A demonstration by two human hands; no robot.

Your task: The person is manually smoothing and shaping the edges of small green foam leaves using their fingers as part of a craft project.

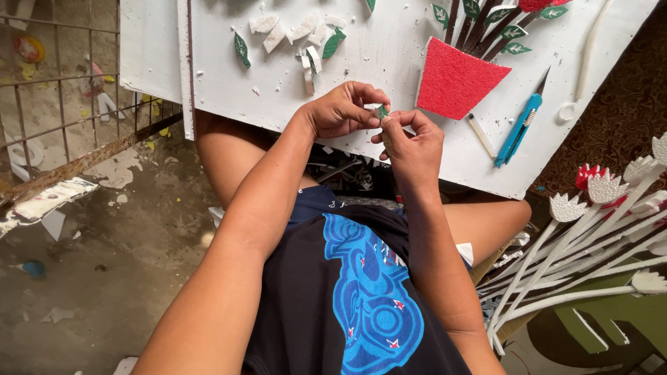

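Both hands pinching, seemingly, green leaf

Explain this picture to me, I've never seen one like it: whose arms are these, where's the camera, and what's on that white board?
The camera sits on a person's head and looks down, so the two arms are their own. The person sits with a white board across the knees. The left hand and right hand meet over its near edge and pinch a small green leaf piece between the fingertips. On the board lie a red foam pot with dark stems and green leaves above it, a blue knife, a thin white stick and white scraps. At the right, off the board, lies a bundle of white flower stems.
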